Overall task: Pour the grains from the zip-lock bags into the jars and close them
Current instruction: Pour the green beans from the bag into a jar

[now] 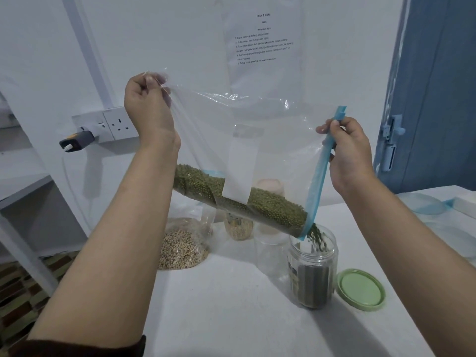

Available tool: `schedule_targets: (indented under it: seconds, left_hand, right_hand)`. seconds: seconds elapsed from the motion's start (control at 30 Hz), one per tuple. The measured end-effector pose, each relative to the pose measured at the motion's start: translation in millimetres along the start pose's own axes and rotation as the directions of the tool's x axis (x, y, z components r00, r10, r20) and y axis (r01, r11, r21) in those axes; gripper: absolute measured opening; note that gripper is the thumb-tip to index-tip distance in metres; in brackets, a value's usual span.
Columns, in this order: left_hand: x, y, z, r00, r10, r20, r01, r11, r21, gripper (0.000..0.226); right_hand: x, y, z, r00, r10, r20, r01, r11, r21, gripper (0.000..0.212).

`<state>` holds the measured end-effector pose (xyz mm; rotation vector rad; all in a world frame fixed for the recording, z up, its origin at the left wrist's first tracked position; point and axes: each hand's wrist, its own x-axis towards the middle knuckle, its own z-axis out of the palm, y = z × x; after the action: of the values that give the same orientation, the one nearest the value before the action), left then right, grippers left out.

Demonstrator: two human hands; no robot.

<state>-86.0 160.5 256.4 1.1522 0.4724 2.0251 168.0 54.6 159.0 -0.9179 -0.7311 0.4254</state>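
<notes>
Your dark sleeve cuff [85,347] sits at the bottom edge, both forearms reaching up over the white tabletop [219,318]. Green lid [360,289] lies flat on the tabletop just right of the open jar [313,269], not touching it as far as I can tell. The jar stands upright, partly filled with dark green grains. Green beans [318,237] are falling from the bag's lowest corner straight into the jar mouth.

Your right hand [347,155] pinches the blue zip strip [322,171] near its upper end, fingers curled round it. Your left hand [148,104] grips the opposite top corner of the clear zip-lock bag [231,119], fist closed on the plastic. The bag hangs tilted, left corner highest, zip side running down to the right, and its mung beans [270,204] are banked along the low edge toward the spout.

Behind it: a second bag of pale tan grains [183,243] slumped on the tabletop at left, a jar of similar pale grains [238,228] beside it, and another jar behind the bag, blurred through the plastic. Far back, a wall socket [121,124] with a plugged adapter [77,141], and a printed sheet [262,39] on the wall.
</notes>
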Motion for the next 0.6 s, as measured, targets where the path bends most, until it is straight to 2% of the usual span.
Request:
schedule_targets:
  seconds: [0.6]
  left_hand:
    - [1.0, -3.4, 3.4, 1.0, -0.003, 0.016, 0.003, 1.0, -0.01, 0.028]
  right_hand:
    - [-2.4, 3.3, -2.8, 1.0, 0.004, -0.01, -0.004, 1.0, 0.007, 0.02]
